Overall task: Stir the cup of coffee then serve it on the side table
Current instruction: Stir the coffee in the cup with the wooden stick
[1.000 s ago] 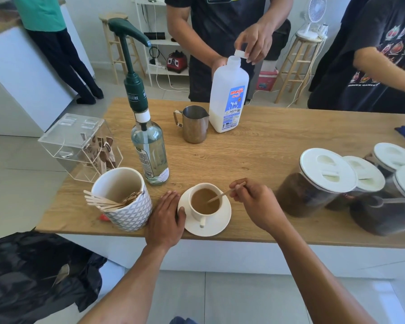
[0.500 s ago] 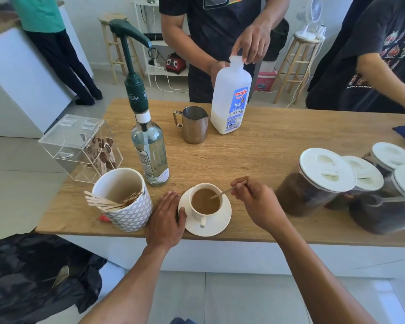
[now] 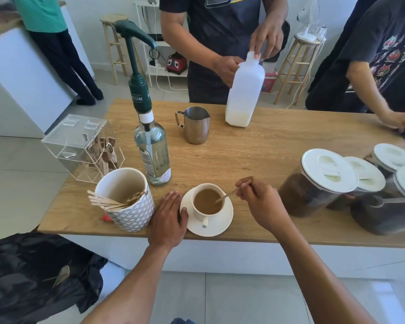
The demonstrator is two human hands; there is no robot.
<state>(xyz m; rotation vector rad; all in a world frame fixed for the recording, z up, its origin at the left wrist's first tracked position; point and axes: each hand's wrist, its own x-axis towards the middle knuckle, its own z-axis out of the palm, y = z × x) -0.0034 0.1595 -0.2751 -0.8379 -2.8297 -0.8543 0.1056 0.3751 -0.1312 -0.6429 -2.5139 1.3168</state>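
Since the earlier frames the milk bottle (image 3: pixel 243 94) across the counter has been turned so its label no longer faces us, and the stir stick (image 3: pixel 232 192) has swung a bit inside the cup (image 3: pixel 207 202); otherwise our hands sit where they were. We're mid-stir, so step one is underway, not finished as far as we can judge. Our right hand (image 3: pixel 260 202) pinches the top of the stick btw thumb and first fingers, other fingers curled in, and the stick's lower end dips into the coffee near the cup's right rim. Our left hand (image 3: pixel 167 218) lies flat on the counter (image 3: pixel 255 155), fingers together and extended, thumb touching the left edge of the saucer (image 3: pixel 222 220) to steady it. The cup stands upright in the saucer's middle, handle toward us, close to the counter's near edge, btw the patterned stick holder (image 3: pixel 129 202) on the left and the lidded jars (image 3: pixel 318 183) on the right, w/ the syrup pump bottle (image 3: pixel 152 146) just behind. The coffee looks an even light brown, so the mixing seems mostly done, tho we can't tell for sure. Still left, in our judgement: pull the stick out, get rid of it, lift cup w/ saucer and carry it over. No side table is clearly in view here, so the serving part hasn't begun.
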